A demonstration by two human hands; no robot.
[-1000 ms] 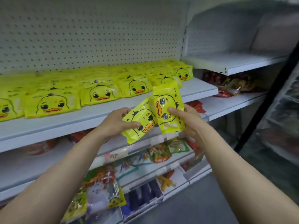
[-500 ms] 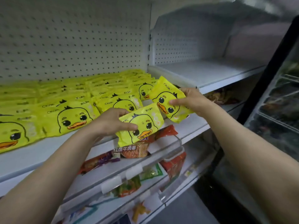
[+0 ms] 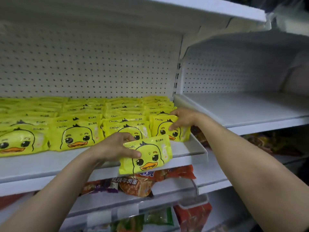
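Left hand pinches front pack by its left end, thumb on face. Pack hangs over shelf lip, long axis left-right. Rows lie straight behind it. Right hand grips end pack from above, fingers curled, on the rightmost row.

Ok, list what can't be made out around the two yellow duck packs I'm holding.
Head view throughout.
- Front yellow duck-print plastic pack: brand print partly under the left hand.
- End yellow duck-print plastic pack: top right corner under the right hand.
- Row of yellow packs: count lost at the left edge.
- Red noodle packets below: blurred, partly behind the white metal shelf lip.
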